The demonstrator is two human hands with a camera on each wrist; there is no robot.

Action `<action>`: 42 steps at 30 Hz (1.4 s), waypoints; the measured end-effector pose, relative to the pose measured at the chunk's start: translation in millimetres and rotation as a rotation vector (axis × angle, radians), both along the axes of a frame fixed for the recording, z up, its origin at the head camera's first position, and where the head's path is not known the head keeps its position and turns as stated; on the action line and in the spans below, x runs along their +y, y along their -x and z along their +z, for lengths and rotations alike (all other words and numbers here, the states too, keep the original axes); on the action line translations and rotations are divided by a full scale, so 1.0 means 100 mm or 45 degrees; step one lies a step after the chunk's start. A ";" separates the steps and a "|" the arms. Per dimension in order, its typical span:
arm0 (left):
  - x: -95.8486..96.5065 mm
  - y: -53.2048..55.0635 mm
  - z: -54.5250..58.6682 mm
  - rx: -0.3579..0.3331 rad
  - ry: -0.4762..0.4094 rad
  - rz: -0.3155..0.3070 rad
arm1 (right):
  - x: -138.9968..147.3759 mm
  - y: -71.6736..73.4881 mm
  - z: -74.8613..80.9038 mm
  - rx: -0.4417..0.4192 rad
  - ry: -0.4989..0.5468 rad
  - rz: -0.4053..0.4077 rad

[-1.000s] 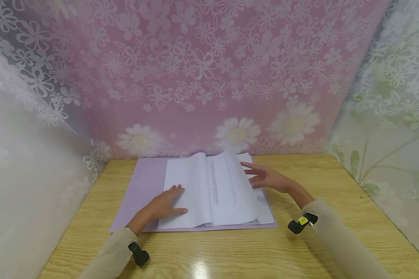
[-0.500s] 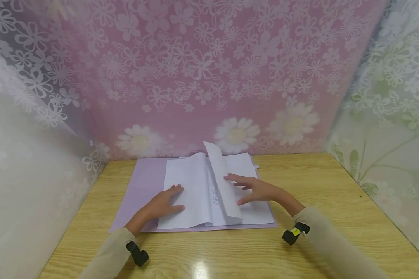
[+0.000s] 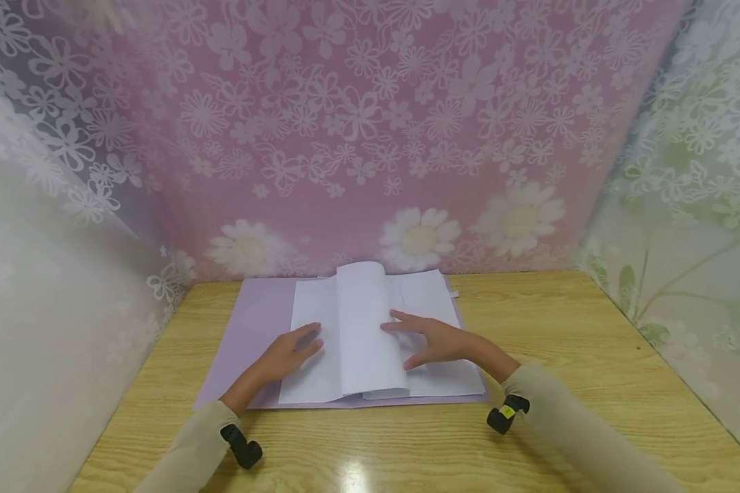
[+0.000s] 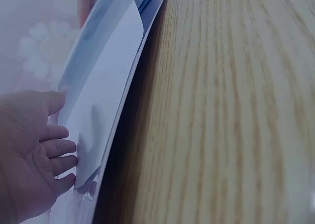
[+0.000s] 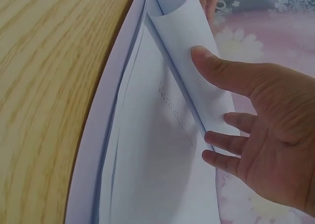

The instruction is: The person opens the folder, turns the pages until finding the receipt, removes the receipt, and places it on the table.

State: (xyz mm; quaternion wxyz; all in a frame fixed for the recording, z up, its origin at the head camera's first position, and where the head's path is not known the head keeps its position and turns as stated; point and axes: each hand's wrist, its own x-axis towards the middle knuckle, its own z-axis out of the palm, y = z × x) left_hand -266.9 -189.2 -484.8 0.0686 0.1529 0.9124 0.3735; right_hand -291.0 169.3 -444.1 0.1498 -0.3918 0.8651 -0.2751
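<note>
A lilac folder (image 3: 260,305) lies spread on the table with a stack of white printed sheets in it. One page (image 3: 362,322) curls up over the middle and bends toward the left. My right hand (image 3: 436,341) touches that page's right side with spread fingers; in the right wrist view the thumb and fingers (image 5: 231,141) lie against the curled paper. Over the left-hand page (image 3: 314,301) is my left hand (image 3: 284,357), fingers loosely bent and holding nothing. The left wrist view shows its fingertips at the sheet's edge; contact there is hard to tell.
The wooden table (image 3: 530,308) extends around the folder on both sides and in front. A pink flowered curtain (image 3: 345,171) hangs right behind it, with pale flowered cloth at left and right. A small white tab (image 3: 454,294) sticks out at the folder's right edge.
The page has swung from the right side over to the middle and left, with my right hand following it leftward. My left hand has lifted slightly, its fingers drawn closer together.
</note>
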 end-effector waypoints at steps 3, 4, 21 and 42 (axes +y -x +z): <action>0.00 0.00 0.00 0.003 -0.016 0.014 | -0.06 -0.01 0.01 0.012 -0.010 0.020; -0.01 0.00 0.01 0.004 -0.020 0.014 | -0.08 -0.01 0.01 0.020 -0.017 0.025; 0.03 -0.08 0.04 -0.013 0.030 0.003 | -0.40 -0.06 -0.01 0.044 -0.016 0.063; 0.02 -0.11 -0.01 0.226 0.368 -0.081 | -0.78 -0.16 -0.13 0.174 -0.115 -0.019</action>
